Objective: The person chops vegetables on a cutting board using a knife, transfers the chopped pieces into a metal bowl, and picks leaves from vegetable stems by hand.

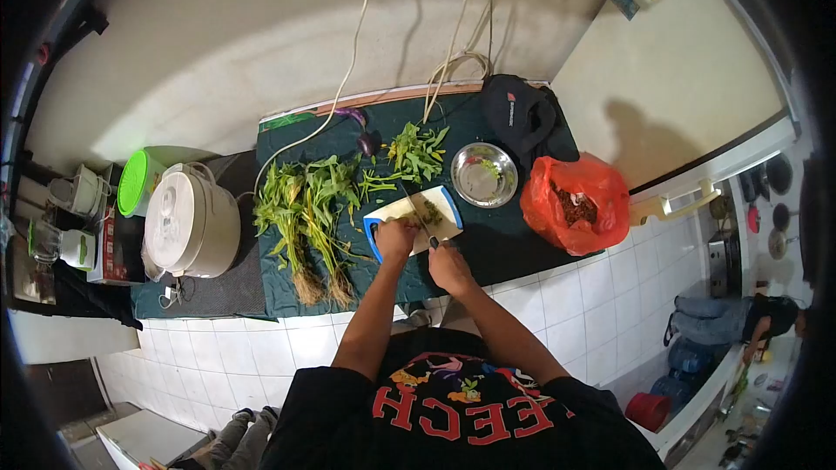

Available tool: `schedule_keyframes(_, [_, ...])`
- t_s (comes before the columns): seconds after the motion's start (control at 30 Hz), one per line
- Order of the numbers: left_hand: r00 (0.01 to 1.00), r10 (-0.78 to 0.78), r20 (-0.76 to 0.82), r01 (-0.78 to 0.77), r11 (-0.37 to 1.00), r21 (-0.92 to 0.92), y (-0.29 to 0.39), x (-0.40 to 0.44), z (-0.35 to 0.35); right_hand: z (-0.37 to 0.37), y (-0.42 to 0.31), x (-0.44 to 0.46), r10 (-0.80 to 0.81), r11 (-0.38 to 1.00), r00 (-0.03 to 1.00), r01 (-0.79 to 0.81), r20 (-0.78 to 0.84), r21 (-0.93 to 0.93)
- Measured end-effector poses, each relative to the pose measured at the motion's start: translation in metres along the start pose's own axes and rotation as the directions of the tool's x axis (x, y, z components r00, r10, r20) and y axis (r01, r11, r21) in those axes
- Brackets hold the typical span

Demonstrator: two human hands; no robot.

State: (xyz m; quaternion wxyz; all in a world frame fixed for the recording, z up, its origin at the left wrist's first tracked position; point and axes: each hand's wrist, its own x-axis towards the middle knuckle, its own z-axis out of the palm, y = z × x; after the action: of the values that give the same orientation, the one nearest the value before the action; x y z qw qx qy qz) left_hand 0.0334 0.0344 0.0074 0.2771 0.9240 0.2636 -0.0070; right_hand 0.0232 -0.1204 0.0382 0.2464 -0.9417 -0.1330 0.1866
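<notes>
Head view: I have the right hand (450, 268) with its fingers closed on the knife (419, 216), held by the handle, seemingly for control of the blade over the board (449, 223). The left hand (396, 237) has curled fingers at the board's left part, probably to steady what lies there; I can't tell whether they grip anything. The chopped greens (431, 211) lie on the board, right of the blade, which I take as keeping cut pieces apart from that hand. The leafy pile (418, 152) sits beyond the board, likely for easy reach; the bowl (470, 187) is beside it on the worktop (501, 239), with the red bag (549, 209) further right.

Counting, I get one knife, one board, one bowl, one red bag, one leafy pile and two root clusters (306, 285) (340, 285) at the left. The chopped bits are too small to count.
</notes>
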Motion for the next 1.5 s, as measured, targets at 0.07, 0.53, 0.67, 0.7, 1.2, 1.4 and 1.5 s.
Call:
schedule_keyframes(0.07, [1.0,-0.004,0.001,0.004,0.999,-0.033,-0.001,-0.003,0.0,0.003,0.001,-0.009,-0.017,1.0,1.0,0.016,0.005,0.012])
schedule_keyframes(0.53, [0.878,0.429,-0.21,-0.435,0.9,0.019,-0.025,-0.021,0.005,0.004,-0.009,-0.021,0.133,0.991,0.991,-0.134,0.033,0.009])
schedule_keyframes(0.67, [0.868,0.457,-0.196,-0.459,0.888,0.036,-0.029,-0.021,0.003,0.007,-0.004,-0.009,0.091,0.994,0.996,-0.09,-0.008,0.066])
schedule_keyframes(0.7, [0.888,0.417,-0.195,-0.422,0.906,0.018,-0.027,-0.021,0.003,-0.001,-0.006,-0.005,0.014,0.999,1.0,-0.013,-0.019,0.041])
schedule_keyframes(1.2, [0.979,0.19,-0.068,-0.197,0.973,-0.119,-0.024,0.001,0.003,-0.007,-0.013,0.001,-0.015,0.999,1.0,0.015,0.015,0.044])
schedule_keyframes(1.4, [0.978,0.177,-0.109,-0.189,0.975,-0.118,-0.025,-0.003,0.005,0.019,-0.003,-0.015,0.081,0.996,0.996,-0.082,0.038,0.026])
schedule_keyframes(1.5, [0.969,0.211,-0.126,-0.227,0.966,-0.124,-0.027,-0.003,0.007,0.009,-0.014,-0.004,0.032,1.0,0.999,-0.032,0.005,0.0])
